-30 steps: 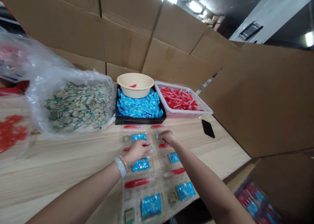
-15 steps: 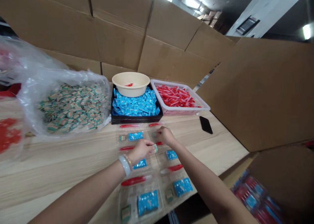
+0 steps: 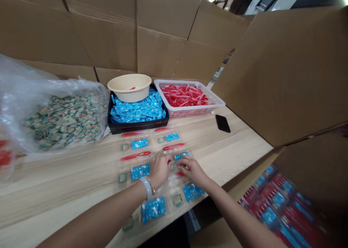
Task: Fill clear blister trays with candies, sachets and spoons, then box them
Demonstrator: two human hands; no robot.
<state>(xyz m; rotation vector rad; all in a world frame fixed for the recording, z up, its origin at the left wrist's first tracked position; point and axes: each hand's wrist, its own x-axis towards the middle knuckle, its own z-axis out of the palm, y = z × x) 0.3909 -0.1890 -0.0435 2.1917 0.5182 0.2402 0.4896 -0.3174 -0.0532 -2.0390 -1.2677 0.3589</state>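
Note:
Several clear plastic trays (image 3: 141,150) lie in two columns on the wooden table (image 3: 67,175), each holding a red stick, a blue packet and a small green packet. My left hand (image 3: 160,170) is curled, with a small green packet (image 3: 173,165) at its fingertips. My right hand (image 3: 191,169) rests just right of it, fingers bent down onto a tray beside a blue packet (image 3: 181,155). Both hands meet over the middle of the right column. A white bangle sits on my left wrist.
A black tray of blue packets (image 3: 137,112) carries a cream bowl (image 3: 129,87). A white basket of red sticks (image 3: 187,97) stands to its right, a black phone (image 3: 223,123) nearer. A clear bag of green packets (image 3: 59,117) lies left. Cardboard walls surround; a box of packed items (image 3: 282,204) sits lower right.
Both hands have drawn back toward me along the right column of trays, from the far trays to the middle ones. The camera has tilted down and swung right.

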